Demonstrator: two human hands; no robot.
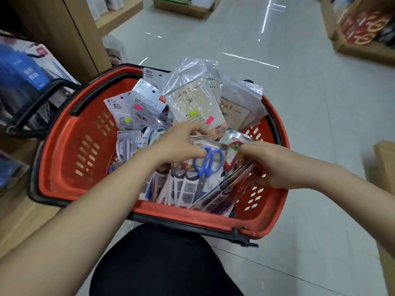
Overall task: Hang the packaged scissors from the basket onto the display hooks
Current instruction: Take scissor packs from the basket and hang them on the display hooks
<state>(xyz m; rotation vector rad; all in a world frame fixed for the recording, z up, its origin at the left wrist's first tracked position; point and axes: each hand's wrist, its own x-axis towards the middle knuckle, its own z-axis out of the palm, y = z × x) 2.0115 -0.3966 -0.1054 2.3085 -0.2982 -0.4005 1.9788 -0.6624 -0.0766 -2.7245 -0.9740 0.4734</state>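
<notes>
One basket [64, 133], left hand [179, 144] pinching one blue scissors pack [210, 161], right hand [267, 165] gripping several packs [224, 189]

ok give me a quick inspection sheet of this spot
surface: glossy pale floor; the red basket seems to stand on it
job's things: basket full of packaged scissors; blue scissors pack on top, fan of packs beside it
clutter: clear bags of carded goods upright at the basket's far side
grippers: left hand pinches the blue scissors pack; right hand grips the fan of packs
cables: nothing seen
surroundings: wooden shelving on the left, boxes of goods across the aisle
</notes>
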